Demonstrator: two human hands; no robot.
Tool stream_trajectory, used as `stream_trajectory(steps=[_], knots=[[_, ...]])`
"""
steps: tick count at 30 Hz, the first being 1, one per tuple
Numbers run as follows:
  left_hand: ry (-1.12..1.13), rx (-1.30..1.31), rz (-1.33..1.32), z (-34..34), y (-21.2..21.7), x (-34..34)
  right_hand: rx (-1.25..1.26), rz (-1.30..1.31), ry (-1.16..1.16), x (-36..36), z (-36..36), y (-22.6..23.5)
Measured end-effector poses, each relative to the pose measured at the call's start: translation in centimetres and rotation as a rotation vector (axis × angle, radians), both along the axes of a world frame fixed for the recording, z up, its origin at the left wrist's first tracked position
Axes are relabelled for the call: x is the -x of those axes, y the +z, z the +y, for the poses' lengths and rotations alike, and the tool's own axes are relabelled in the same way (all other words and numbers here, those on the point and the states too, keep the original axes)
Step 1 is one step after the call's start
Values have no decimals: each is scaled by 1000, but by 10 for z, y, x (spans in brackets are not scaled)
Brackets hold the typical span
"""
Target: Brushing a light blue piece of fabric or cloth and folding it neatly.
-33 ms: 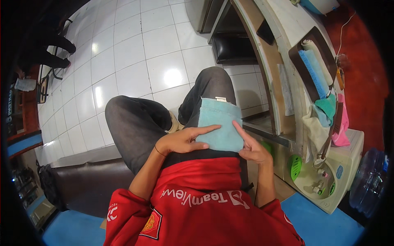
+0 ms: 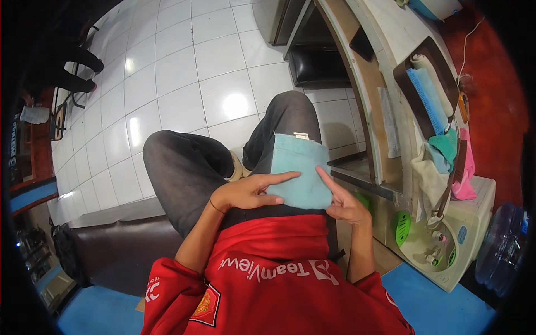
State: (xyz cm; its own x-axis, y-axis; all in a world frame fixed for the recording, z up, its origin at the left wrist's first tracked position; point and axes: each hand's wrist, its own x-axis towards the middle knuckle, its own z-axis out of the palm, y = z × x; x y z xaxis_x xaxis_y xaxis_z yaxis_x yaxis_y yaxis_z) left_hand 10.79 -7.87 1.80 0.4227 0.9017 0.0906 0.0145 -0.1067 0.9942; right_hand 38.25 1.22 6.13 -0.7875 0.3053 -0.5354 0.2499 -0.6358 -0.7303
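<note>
A folded light-teal cloth (image 2: 300, 162) with a small white tag at its far edge lies across my right thigh and lap. My left hand (image 2: 243, 192) rests at its left side. The index finger and thumb are spread apart and lie on top of the cloth. On the other side, my right hand (image 2: 350, 205) has its index finger stretched onto the cloth. Its thumb is by the near right corner, and the other fingers are partly curled. Neither hand is wrapped around the cloth.
At right, a brown tray (image 2: 399, 72) holds rolled blue and cream cloths on a counter. More cloths, including a pink cloth (image 2: 464, 167), hang beside it above a cream water dispenser (image 2: 474, 223). A large clear bottle (image 2: 502, 245) stands at far right. Another person's dark legs (image 2: 78, 70) show at upper left.
</note>
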Motion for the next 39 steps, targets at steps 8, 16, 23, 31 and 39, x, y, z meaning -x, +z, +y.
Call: stream_trajectory(steps=[8, 16, 23, 31, 39], knots=[[-35, 313, -46, -5, 11, 2, -86, 10, -74, -8, -7, -8], [-201, 402, 52, -22, 20, 10, -92, 8, 41, -21, -13, -10], [-115, 294, -84, -26, 4, 4, 181, 91, -64, -28, -22, -26], [-118, 443, -13, -24, 19, 8, 57, 50, -58, -27, -22, -25], [-163, 449, -21, -25, 17, 7, 67, 126, -159, -31, -33, -34]])
